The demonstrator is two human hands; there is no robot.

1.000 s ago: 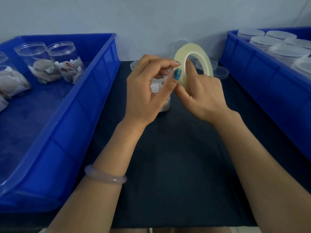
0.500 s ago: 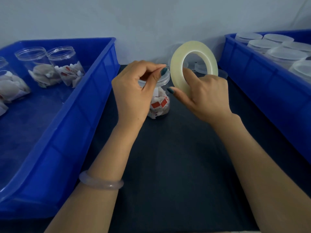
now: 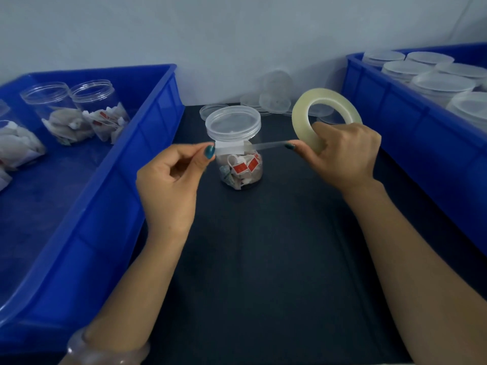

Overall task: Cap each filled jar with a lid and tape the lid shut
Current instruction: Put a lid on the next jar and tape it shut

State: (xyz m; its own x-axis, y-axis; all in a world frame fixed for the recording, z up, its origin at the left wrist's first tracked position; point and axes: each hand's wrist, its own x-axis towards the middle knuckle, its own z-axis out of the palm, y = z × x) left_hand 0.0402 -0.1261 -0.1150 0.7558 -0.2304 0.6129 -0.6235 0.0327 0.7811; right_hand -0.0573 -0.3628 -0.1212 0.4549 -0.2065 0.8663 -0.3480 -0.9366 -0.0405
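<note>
Pulled leftward, the left fingers (image 3: 196, 158) now pinch the strip (image 3: 268, 145) end while right fingers (image 3: 307, 153) grip the roll (image 3: 299, 119); thin, sticky, floppy, it seems best kept taut between them.

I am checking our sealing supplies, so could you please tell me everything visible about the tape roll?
The tape roll is a pale yellowish, translucent ring with a wide open centre, held upright above the table by the right hand, which grips its lower rim. A clear strip is drawn off it leftward, its free end pinched by the left hand in front of the capped jar.
</note>
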